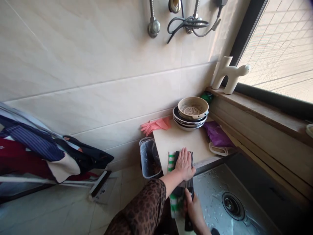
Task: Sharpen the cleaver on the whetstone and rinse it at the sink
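A green-and-white striped cloth [171, 160] with a dark part lies over the near edge of the beige countertop [176, 138] beside the sink. My left hand [185, 163], in a leopard-print sleeve, lies flat on the cloth with its fingers stretched out. My right hand [194, 210] is lower down, at the counter's edge. Its fingers are closed on the hanging dark end of the cloth.
A beige colander [193, 107] sits on stacked plates [188, 123] at the counter's back, with pink rubber gloves [156, 125] left and a purple bag [216, 133] right. The wet steel sink [215, 192] lies right, a bin [148, 158] left, a clothes rack [36, 147] far left.
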`<state>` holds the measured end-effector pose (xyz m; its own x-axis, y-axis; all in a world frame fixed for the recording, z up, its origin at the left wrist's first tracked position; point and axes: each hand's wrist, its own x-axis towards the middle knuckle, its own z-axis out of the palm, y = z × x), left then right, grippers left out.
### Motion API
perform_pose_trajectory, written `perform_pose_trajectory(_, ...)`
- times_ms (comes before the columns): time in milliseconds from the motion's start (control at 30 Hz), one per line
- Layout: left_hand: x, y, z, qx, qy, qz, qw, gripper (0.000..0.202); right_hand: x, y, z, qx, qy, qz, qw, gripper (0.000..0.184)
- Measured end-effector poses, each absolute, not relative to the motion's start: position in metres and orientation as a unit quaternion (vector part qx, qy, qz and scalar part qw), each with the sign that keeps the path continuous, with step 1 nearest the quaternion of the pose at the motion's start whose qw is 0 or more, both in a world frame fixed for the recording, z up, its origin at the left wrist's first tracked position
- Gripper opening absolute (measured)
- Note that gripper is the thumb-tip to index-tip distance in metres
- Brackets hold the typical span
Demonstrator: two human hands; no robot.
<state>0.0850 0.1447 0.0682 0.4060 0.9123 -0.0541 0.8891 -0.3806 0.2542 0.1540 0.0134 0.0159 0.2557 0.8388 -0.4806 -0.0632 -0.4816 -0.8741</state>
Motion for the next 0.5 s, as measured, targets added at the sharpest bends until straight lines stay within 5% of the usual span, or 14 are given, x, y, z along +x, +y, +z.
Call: perform_pose_trajectory(500, 0.086, 0.122, 0.057, 0.833, 0.539, 0.080, 0.098, 0.087, 0.160, 0.001, 0.019, -0.684, -0.332, 0.514, 0.397, 0.052)
